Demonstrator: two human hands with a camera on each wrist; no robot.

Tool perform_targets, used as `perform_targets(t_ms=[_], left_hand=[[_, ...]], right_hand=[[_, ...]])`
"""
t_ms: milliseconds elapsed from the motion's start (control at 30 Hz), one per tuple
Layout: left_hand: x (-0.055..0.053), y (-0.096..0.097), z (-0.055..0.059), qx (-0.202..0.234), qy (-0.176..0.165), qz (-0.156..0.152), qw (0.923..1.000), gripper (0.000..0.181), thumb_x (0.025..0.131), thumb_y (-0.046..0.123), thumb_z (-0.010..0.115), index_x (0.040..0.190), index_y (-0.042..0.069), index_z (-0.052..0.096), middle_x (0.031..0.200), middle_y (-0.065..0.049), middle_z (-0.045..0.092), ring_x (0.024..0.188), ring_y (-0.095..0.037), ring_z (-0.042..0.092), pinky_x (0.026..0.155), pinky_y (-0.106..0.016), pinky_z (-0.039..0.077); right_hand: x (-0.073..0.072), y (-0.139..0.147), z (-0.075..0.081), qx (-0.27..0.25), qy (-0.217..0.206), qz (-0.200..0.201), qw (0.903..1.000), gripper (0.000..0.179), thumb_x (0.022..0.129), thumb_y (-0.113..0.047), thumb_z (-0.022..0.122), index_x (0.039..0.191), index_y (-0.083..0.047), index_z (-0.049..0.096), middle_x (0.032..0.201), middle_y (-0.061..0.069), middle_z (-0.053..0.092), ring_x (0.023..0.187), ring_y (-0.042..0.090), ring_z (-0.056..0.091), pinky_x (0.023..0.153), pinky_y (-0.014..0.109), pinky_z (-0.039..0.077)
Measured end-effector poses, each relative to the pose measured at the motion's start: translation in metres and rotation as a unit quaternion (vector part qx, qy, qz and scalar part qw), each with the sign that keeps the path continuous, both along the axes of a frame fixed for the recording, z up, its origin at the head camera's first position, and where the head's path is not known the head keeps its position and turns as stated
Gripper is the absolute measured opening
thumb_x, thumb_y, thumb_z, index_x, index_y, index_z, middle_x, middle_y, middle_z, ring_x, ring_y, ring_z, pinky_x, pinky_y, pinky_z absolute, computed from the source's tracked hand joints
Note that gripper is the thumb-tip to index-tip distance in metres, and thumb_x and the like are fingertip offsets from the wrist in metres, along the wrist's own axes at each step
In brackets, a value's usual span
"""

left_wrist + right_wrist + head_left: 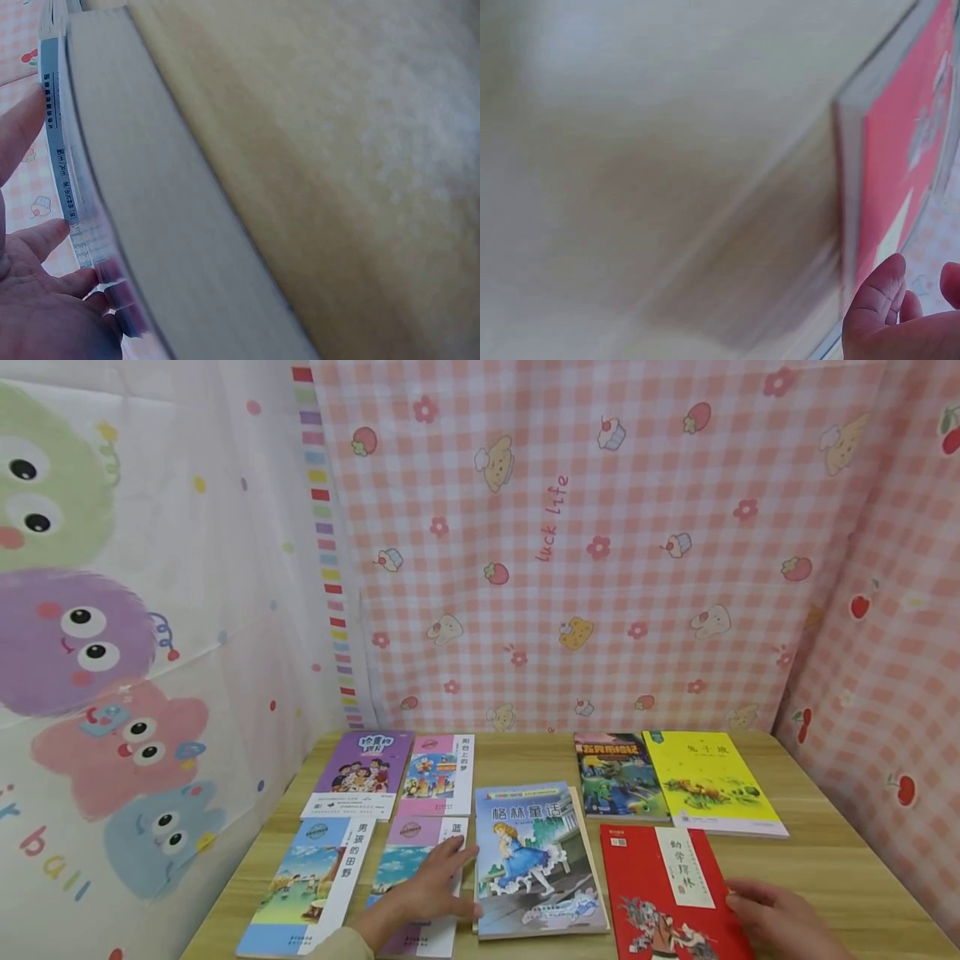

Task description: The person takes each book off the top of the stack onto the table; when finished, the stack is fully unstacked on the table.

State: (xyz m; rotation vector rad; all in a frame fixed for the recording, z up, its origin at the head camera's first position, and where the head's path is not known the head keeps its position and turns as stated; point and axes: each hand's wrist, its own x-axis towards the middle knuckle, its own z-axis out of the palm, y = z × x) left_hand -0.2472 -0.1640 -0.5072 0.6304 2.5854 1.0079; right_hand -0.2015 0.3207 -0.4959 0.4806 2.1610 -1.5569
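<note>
My left hand (427, 891) has its fingers spread and reaches over a lilac-and-teal book (420, 935). Its fingertips touch the left edge of a blue storybook (536, 860) with a girl in a blue dress on the cover. Another book shows as a pale strip beneath that storybook's right side. Beside it lies a red book (630, 868) with a white title strip. At the red book's right edge, the fingers of my right hand (783, 918) rest with a slight bend. The right wrist view shows these fingertips by the red cover (885, 172).
On the wooden table (525, 760) lie a purple book (360, 772), a pink book (427, 777), a light-blue book (300, 885), a dark dinosaur book (618, 777) and a yellow book (712, 777). Patterned cloth (570, 593) hangs behind and on both sides.
</note>
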Motion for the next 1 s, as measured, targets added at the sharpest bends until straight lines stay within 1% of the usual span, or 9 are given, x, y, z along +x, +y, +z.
perform_targets(t_ms=[167,267,400,533,600,700,900,1000], left_hand=[[0.002,0.001,0.002,0.0,-0.002,0.001,1.0,0.087,0.08,0.03,0.083,0.151,0.004,0.039,0.158,-0.028,0.019,0.144,-0.05,0.014,0.11,-0.069,0.017],[0.002,0.001,0.001,0.0,-0.001,0.002,1.0,0.087,0.08,0.03,0.083,0.15,0.004,0.04,0.158,-0.028,0.019,0.144,-0.051,0.014,0.111,-0.069,0.017],[0.002,0.0,0.001,0.001,-0.003,0.004,1.0,0.088,0.08,0.032,0.083,0.151,0.003,0.039,0.158,-0.029,0.018,0.144,-0.051,0.013,0.111,-0.069,0.016],[0.001,0.0,0.0,-0.004,-0.013,0.004,0.9999,0.092,0.08,0.036,0.083,0.152,0.002,0.036,0.159,-0.028,0.017,0.144,-0.05,0.012,0.112,-0.068,0.016],[0.0,0.0,0.0,-0.006,-0.016,0.006,0.9998,0.092,0.08,0.037,0.082,0.152,0.001,0.036,0.159,-0.027,0.017,0.144,-0.05,0.012,0.112,-0.068,0.016],[0.001,0.0,0.0,-0.004,-0.011,0.007,0.9999,0.091,0.08,0.034,0.083,0.15,0.0,0.038,0.158,-0.028,0.018,0.144,-0.05,0.013,0.112,-0.067,0.016],[0.004,0.001,0.003,-0.007,-0.006,0.011,0.9999,0.09,0.079,0.034,0.084,0.15,0.001,0.039,0.159,-0.027,0.018,0.145,-0.048,0.014,0.113,-0.066,0.015],[0.004,0.002,0.004,-0.005,-0.003,0.009,0.9999,0.09,0.079,0.033,0.084,0.15,0.0,0.039,0.159,-0.027,0.018,0.145,-0.049,0.013,0.113,-0.067,0.015]], right_hand=[[-0.011,-0.019,0.004,0.0,0.012,0.005,0.9999,0.068,0.097,-0.027,0.063,0.146,0.01,0.034,0.129,0.027,0.054,0.102,0.029,0.059,0.084,0.044,0.056],[-0.017,-0.034,0.006,-0.011,0.021,-0.004,0.9997,0.066,0.097,-0.023,0.064,0.146,0.01,0.035,0.127,0.026,0.056,0.102,0.028,0.061,0.087,0.044,0.055],[-0.027,-0.056,0.011,-0.022,0.042,-0.004,0.9988,0.06,0.098,-0.016,0.062,0.144,0.012,0.037,0.123,0.026,0.061,0.101,0.026,0.064,0.088,0.044,0.055],[-0.036,-0.076,0.013,-0.033,0.062,0.006,0.9975,0.057,0.098,-0.015,0.061,0.142,0.014,0.039,0.127,0.029,0.058,0.103,0.029,0.064,0.09,0.045,0.055],[-0.041,-0.087,0.013,-0.036,0.065,0.006,0.9972,0.056,0.098,-0.015,0.062,0.141,0.013,0.041,0.13,0.03,0.055,0.104,0.029,0.064,0.091,0.045,0.054],[-0.045,-0.102,0.013,-0.043,0.067,0.008,0.9968,0.055,0.097,-0.014,0.063,0.141,0.013,0.042,0.133,0.031,0.052,0.106,0.031,0.064,0.091,0.045,0.054],[-0.052,-0.129,0.006,-0.058,0.094,0.016,0.9937,0.051,0.096,-0.003,0.06,0.139,0.016,0.042,0.133,0.033,0.053,0.111,0.037,0.063,0.09,0.046,0.054],[-0.055,-0.14,0.004,-0.059,0.1,0.014,0.9932,0.052,0.094,0.001,0.06,0.14,0.016,0.042,0.133,0.034,0.053,0.114,0.038,0.061,0.089,0.046,0.055]])
